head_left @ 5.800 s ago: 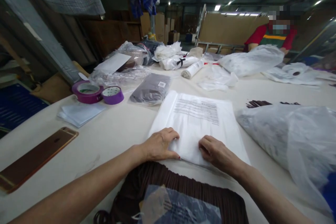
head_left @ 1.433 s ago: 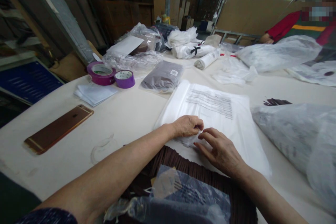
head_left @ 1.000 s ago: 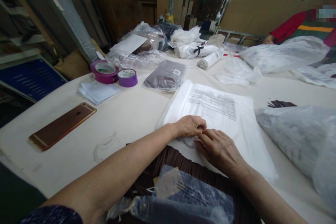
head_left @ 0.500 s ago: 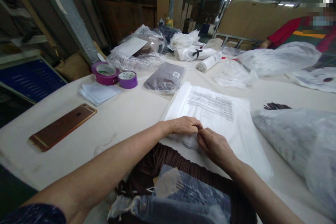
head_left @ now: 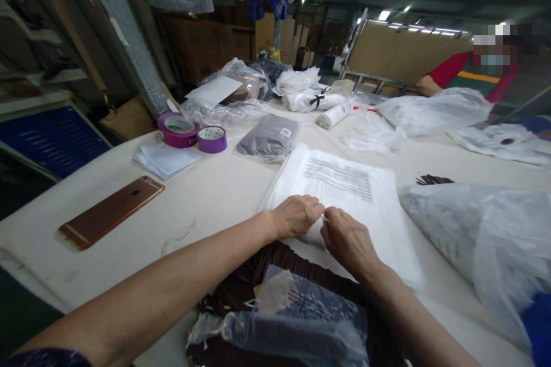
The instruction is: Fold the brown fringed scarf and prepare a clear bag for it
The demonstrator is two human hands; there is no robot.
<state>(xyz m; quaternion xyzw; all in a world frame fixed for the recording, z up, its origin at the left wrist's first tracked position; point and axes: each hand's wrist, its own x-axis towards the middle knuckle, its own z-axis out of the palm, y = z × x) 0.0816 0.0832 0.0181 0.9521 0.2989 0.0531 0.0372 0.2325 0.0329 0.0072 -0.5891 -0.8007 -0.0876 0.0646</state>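
Observation:
Both hands meet over the near edge of a stack of white plastic bags (head_left: 340, 178) with printed text. My left hand (head_left: 298, 215) is closed, its fingers curled on the bag's edge. Close beside it, my right hand (head_left: 346, 235) pinches the same edge. The fingertips are nearly touching, and part of the bag edge is hidden under them. Just below the hands lies a dark brown pleated garment (head_left: 275, 255). On top of that garment rests a clear plastic packet (head_left: 297, 327) with a tan tag inside.
To the left lie a phone (head_left: 112, 212), white papers (head_left: 166, 159) and two purple tape rolls (head_left: 178, 129). A bagged grey garment (head_left: 267, 136) sits behind the stack. A large filled plastic bag (head_left: 465, 229) is on the right. A person in red (head_left: 451, 71) stands at the far right.
My left hand has turned, with its fingers now curled more tightly against the bag edge. My right hand stays close beside it. The whole view has shifted slightly.

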